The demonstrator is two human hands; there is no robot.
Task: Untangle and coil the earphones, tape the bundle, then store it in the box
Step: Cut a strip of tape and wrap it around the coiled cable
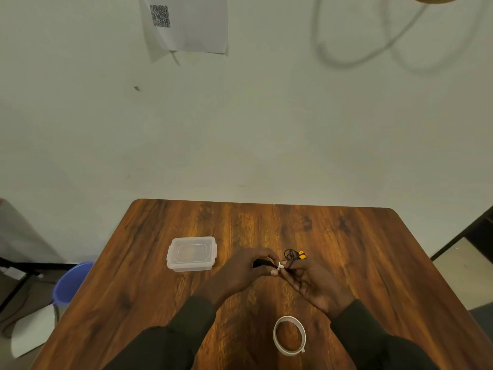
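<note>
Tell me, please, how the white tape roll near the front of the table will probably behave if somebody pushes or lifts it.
The tape roll is a thin ring lying flat on the wooden table, so a push would probably make it slide, not roll. It looks nearly used up and hollow, so it is likely very light. Its loose end could stick to the wood.

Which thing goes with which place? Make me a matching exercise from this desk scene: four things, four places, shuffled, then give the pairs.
Things:
1. clear plastic box
2. tape roll
3. earphones
4. blue bin

Places:
A. on the floor, left of the table
B. held between the left hand and right hand
C. on the table, left of the hands, lid on
D. flat on the table, nearest the person, between the sleeves

Pairs: 1-C, 2-D, 3-B, 4-A
</note>
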